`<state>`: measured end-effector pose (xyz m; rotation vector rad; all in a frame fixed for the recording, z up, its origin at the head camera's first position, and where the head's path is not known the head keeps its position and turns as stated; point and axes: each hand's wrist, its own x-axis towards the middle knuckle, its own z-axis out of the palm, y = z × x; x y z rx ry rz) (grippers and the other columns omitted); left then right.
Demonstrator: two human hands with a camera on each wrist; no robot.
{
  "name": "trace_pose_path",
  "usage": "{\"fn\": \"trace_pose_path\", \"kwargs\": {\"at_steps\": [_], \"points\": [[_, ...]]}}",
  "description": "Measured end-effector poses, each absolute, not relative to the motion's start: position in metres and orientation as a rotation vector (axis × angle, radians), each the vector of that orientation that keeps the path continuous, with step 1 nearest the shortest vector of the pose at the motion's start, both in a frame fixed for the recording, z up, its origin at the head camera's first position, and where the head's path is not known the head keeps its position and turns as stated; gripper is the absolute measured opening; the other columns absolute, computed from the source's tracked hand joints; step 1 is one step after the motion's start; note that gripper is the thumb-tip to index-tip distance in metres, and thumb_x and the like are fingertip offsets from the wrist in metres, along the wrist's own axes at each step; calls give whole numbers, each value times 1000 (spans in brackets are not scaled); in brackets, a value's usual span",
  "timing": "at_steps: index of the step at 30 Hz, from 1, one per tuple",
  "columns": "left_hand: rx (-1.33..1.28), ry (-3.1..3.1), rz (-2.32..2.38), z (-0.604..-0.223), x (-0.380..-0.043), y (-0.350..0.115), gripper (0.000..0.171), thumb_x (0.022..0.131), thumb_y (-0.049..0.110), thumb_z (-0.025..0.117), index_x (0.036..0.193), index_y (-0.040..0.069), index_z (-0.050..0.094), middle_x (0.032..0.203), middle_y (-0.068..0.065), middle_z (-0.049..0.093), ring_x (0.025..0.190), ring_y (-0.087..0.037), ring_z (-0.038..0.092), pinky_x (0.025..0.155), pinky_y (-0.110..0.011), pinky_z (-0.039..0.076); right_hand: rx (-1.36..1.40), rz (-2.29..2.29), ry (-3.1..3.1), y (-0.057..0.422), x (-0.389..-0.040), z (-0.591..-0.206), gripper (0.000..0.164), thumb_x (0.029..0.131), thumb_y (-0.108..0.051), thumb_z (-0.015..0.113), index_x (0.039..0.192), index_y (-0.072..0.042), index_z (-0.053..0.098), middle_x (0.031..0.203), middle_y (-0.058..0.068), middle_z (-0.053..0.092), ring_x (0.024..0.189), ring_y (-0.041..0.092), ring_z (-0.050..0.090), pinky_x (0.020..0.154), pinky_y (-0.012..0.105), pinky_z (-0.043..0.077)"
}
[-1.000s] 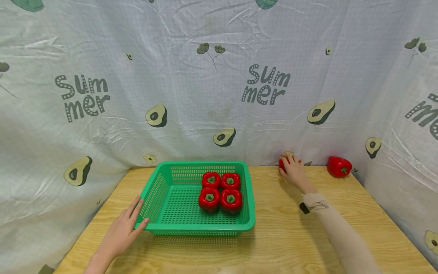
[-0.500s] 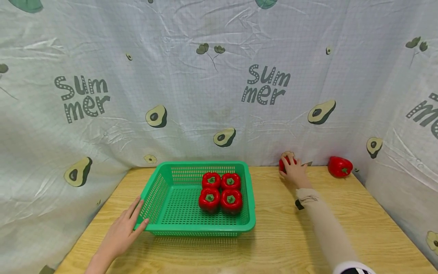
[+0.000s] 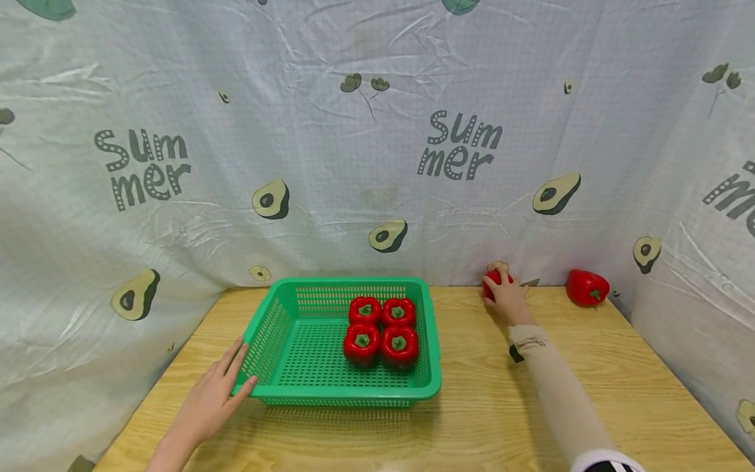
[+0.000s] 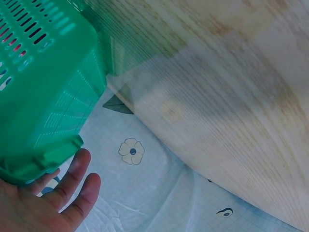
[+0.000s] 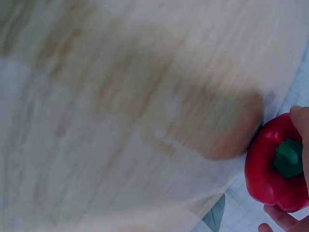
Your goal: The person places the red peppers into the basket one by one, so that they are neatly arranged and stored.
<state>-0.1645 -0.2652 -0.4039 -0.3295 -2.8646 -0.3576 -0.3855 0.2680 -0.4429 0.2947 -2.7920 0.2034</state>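
My left hand (image 3: 215, 393) rests on the left front corner of a green plastic basket (image 3: 348, 391), its fingers fairly straight along the rim. The left wrist view shows that corner of the basket from outside, with fingertips (image 4: 77, 166) beside the rim. Inside the basket, on its right side, several red bell peppers stand with green stems up. At the back of the table my right hand (image 3: 510, 303) grips another red bell pepper (image 5: 264, 166), fingers on one side and thumb on the other. That hand partly covers it in both views.
One more red bell pepper (image 3: 587, 288) lies on its side at the back right of the wooden table (image 3: 472, 419). A white printed cloth (image 3: 330, 164) hangs right behind the table's back edge and along both sides.
My right forearm has swung a little to the left, and the hand has shifted slightly about the pepper at the back. My left hand and the basket have stayed put.
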Motion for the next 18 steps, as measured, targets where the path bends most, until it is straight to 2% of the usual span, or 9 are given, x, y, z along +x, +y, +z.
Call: {"fn": "trace_pose_path", "kwargs": {"at_steps": [6, 11, 18], "points": [[-326, -2868, -372, -403, -164, -265, 62, 92, 35, 45, 138, -3, 28, 142, -24, 26, 117, -47, 40, 87, -58, 37, 321, 218, -2780, 271, -384, -445, 50, 76, -28, 70, 121, -15, 53, 128, 30, 29, 96, 64, 36, 73, 72, 33], [-329, -2863, -368, -404, -164, -265, 62, 92, 35, 45, 138, -3, 28, 142, -24, 26, 117, -47, 40, 87, -58, 37, 350, 149, -2779, 273, -382, -448, 53, 72, -30, 73, 119, -19, 52, 125, 28, 29, 92, 60, 38, 70, 70, 36], [-328, -2865, -371, -405, -164, -265, 62, 92, 35, 45, 138, -3, 28, 143, -24, 26, 117, -46, 39, 87, -58, 38, 421, 123, -2788, 273, -375, -449, 55, 71, -26, 72, 121, -20, 50, 125, 27, 29, 91, 58, 39, 70, 69, 34]]}}
